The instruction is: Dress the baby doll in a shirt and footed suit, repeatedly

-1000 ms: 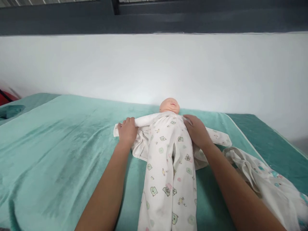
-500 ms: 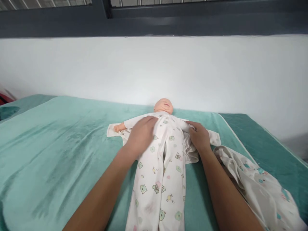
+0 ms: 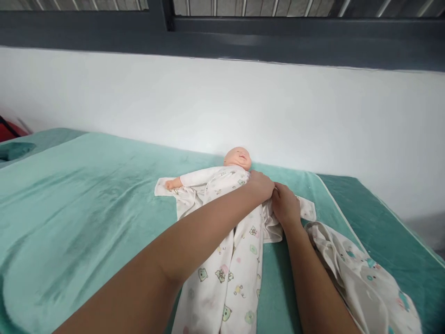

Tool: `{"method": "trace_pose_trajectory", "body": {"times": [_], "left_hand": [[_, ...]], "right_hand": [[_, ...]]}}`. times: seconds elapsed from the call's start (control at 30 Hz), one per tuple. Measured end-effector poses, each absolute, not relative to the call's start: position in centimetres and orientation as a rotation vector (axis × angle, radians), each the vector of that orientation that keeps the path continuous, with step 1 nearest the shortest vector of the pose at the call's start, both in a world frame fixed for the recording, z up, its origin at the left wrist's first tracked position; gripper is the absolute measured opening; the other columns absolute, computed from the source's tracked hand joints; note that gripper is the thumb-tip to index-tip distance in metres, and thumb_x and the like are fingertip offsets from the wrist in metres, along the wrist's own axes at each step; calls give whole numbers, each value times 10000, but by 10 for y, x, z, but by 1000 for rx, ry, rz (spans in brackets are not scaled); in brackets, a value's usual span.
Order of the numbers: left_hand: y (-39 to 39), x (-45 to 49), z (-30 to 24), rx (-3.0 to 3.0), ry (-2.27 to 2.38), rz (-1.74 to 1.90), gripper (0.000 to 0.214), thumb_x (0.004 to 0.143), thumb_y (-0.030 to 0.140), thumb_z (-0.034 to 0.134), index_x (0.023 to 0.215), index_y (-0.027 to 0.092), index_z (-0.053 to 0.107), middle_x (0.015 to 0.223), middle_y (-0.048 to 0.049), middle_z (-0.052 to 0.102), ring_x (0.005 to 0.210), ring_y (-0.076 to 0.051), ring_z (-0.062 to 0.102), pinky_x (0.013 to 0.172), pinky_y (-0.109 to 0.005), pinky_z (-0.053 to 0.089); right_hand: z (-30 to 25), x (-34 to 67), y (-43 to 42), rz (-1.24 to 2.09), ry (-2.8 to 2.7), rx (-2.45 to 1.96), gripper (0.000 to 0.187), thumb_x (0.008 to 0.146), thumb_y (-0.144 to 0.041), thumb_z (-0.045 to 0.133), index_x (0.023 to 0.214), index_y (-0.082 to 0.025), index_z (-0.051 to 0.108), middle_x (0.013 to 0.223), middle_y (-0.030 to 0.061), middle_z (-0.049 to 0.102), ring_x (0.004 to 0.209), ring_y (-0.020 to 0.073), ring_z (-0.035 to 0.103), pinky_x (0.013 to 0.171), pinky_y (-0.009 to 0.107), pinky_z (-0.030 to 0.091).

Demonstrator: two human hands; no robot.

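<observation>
A baby doll (image 3: 238,158) lies face up, its head toward the wall. It wears a white long-legged baby outfit (image 3: 219,273) printed with small green animals. Under it a white printed garment (image 3: 271,227) is spread, one sleeve lying out to each side. My left hand (image 3: 261,186) reaches across the doll's chest to its arm on the right side, fingers curled there. My right hand (image 3: 287,205) is closed on the same sleeved arm, touching the left hand. The hands hide most of that arm. The doll's other arm (image 3: 175,183) stretches left, its hand bare.
A teal plush cover (image 3: 86,208) lies beneath everything. Another white printed cloth (image 3: 368,273) lies crumpled at the right, beside my right forearm. Behind the doll's head rises a white wall (image 3: 194,102) under a dark window frame (image 3: 278,41).
My left hand has moved right, from the left side of the doll's chest across to my right hand. The right hand stays at the doll's arm. The view has tilted slightly.
</observation>
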State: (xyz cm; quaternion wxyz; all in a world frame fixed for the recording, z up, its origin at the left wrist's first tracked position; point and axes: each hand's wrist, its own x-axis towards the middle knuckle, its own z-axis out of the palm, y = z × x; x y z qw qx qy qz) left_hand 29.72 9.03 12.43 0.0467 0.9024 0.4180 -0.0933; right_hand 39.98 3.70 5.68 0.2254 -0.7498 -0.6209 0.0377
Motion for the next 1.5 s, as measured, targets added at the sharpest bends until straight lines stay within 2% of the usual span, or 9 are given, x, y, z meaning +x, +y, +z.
{"method": "trace_pose_trajectory", "body": {"times": [0.17,0.3,0.43,0.63,0.83,1.03,1.13,1.3,1.5], "left_hand": [[102,292,127,2725,1334,-347,389,832,167,666,1217,191,713,1293,-174,693,1218,-335,635,1019,-489,463],[100,275,143,2757,1402,-335,432,833,97,620,1255,162,683,1310,-200,674,1223,-359,626,996,-522,471],[98,248,163,2791,1458,-305,422,826,73,608,1235,157,669,1282,-193,681,1184,-335,639,953,-469,488],[94,228,172,2820,1499,-321,442,849,86,576,1287,148,599,1306,-184,657,1166,-322,623,915,-435,487],[95,245,153,2791,1484,-296,453,882,114,546,1332,160,568,1330,-193,644,1201,-328,612,927,-464,480],[85,270,133,2764,1406,-264,399,903,191,568,1300,157,592,1318,-184,647,1203,-331,617,956,-472,470],[70,262,130,2802,1367,-59,331,935,207,527,1250,158,614,1287,-164,658,1205,-306,611,986,-451,455],[50,198,123,2660,1427,511,252,985,306,484,1098,169,662,1143,-110,723,1125,-275,647,1003,-441,462],[49,125,87,2157,1263,1160,305,994,363,489,1239,234,617,1364,-52,641,1305,-214,550,1147,-381,394]], "right_hand": [[62,407,35,183,-1679,-2083,484,962,-228,307,1306,-237,648,1328,104,677,1177,297,632,935,408,439],[67,412,33,300,-1568,-2132,447,930,-250,340,1186,-272,706,1198,80,734,1067,290,666,827,380,458],[64,417,36,336,-1484,-2056,380,878,-277,422,1071,-286,749,1121,59,753,1018,271,665,783,355,459],[49,426,47,470,-1168,-1723,332,736,-261,509,926,-208,776,941,72,770,882,241,677,780,351,490],[52,422,52,509,-772,-1201,280,717,-288,563,923,-183,720,974,74,768,907,203,707,868,363,529],[54,405,50,247,-1086,-1491,295,834,-312,516,1036,-187,690,1122,130,746,1076,269,670,1004,488,464],[51,390,48,-12,-1453,-1664,326,906,-314,465,1092,-187,700,1191,158,724,1153,319,623,1076,569,366],[47,367,47,88,-1775,-1546,399,976,-378,418,1233,-186,655,1244,148,709,1158,316,628,1046,524,422],[46,349,43,105,-1897,-1418,441,1021,-446,385,1324,-222,615,1413,122,625,1338,293,537,1135,518,365]]}}
